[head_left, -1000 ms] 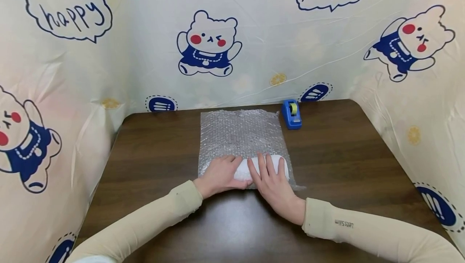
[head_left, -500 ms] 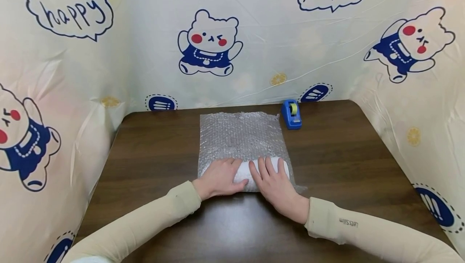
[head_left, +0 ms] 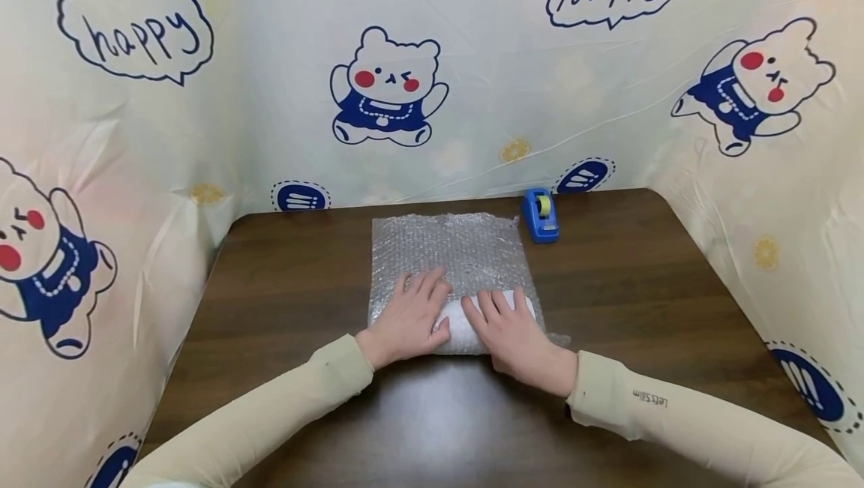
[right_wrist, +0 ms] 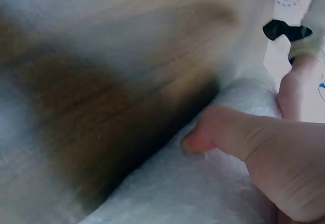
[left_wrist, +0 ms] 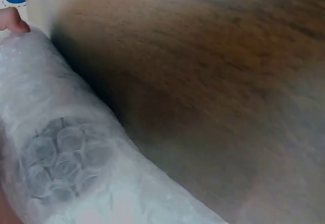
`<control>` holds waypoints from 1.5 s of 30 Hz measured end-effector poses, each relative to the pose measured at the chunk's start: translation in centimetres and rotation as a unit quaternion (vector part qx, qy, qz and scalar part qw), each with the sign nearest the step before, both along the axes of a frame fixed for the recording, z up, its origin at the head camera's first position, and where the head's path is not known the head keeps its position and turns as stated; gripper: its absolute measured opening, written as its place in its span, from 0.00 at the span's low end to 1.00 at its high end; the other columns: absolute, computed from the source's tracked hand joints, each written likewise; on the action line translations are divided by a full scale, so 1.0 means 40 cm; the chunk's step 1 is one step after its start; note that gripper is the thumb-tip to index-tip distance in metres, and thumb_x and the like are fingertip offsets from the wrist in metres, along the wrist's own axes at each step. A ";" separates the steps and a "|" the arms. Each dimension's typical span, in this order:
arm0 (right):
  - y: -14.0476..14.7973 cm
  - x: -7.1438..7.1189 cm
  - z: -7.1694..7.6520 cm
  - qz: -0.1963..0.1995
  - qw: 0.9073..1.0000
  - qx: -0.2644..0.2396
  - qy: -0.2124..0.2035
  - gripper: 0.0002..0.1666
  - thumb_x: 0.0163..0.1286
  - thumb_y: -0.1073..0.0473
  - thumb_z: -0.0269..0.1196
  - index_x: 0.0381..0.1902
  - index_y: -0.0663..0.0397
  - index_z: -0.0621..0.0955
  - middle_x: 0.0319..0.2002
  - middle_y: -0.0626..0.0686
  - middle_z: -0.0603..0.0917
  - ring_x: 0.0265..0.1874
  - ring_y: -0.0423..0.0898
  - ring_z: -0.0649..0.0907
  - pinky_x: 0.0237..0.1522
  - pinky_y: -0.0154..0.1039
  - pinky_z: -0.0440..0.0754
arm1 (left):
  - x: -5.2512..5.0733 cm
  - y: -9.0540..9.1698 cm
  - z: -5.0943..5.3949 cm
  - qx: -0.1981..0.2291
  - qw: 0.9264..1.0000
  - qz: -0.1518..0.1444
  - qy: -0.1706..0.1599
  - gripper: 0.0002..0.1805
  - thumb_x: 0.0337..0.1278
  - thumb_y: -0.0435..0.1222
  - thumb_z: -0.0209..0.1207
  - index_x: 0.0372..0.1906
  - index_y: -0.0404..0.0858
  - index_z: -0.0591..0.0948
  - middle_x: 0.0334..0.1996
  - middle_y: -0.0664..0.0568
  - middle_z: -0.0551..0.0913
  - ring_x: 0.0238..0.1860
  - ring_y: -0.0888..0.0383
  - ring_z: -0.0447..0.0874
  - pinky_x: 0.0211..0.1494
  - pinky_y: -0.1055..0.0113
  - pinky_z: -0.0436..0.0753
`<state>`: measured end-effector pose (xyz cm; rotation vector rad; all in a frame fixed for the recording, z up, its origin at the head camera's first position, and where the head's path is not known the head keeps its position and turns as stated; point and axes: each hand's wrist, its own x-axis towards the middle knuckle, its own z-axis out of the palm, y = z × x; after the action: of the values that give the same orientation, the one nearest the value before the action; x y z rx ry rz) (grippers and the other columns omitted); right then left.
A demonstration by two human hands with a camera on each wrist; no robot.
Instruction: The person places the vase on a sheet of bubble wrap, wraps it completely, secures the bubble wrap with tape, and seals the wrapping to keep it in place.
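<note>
"Which way does the bubble-wrap roll [head_left: 464, 329] lie?"

"Crosswise on the tabletop [head_left: 290, 270], long axis running left to right. The bubble-wrap sheet [head_left: 445, 244] spreads from the roll's far side."

"Which hand is nearer?"

"Neither; both touch it. The left hand [head_left: 408, 317] covers the roll's left part, the right hand [head_left: 516, 332] rests across its right."

"Clamped on it?"

"No, fingers spread, hands apart from each other. The roll sits beneath them, its white middle showing between."
</note>
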<state>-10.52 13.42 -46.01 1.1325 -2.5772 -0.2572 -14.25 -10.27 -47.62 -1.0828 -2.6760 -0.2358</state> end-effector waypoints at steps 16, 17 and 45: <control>0.001 -0.049 0.042 0.013 0.992 -0.007 -0.126 0.59 0.42 0.46 0.84 0.69 0.60 0.70 0.55 0.63 0.79 0.52 0.62 0.79 0.48 0.68 0.77 | -0.005 -0.011 0.029 0.000 0.978 -0.066 0.198 0.09 0.68 0.44 0.56 0.39 0.42 0.79 0.38 0.50 0.78 0.38 0.51 0.75 0.42 0.58 0.74; 0.001 -0.051 0.043 0.014 0.991 -0.008 -0.129 0.59 0.41 0.46 0.84 0.69 0.60 0.70 0.55 0.63 0.79 0.52 0.62 0.79 0.48 0.68 0.77 | -0.002 -0.010 0.029 0.001 0.977 -0.073 0.198 0.08 0.70 0.42 0.55 0.38 0.42 0.79 0.38 0.50 0.77 0.38 0.51 0.75 0.41 0.59 0.74; 0.006 -0.095 0.052 0.023 0.984 -0.002 -0.177 0.62 0.45 0.39 0.82 0.71 0.61 0.70 0.58 0.62 0.80 0.56 0.61 0.80 0.52 0.65 0.77 | 0.117 -0.001 -0.025 -0.049 0.992 0.035 0.110 0.50 0.61 0.58 0.66 0.75 0.27 0.66 0.70 0.34 0.74 0.70 0.41 0.74 0.68 0.40 0.73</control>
<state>-14.33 13.67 -43.94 1.3398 -2.8458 -0.0403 -9.59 -10.31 -48.61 -0.9768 -2.5432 0.0279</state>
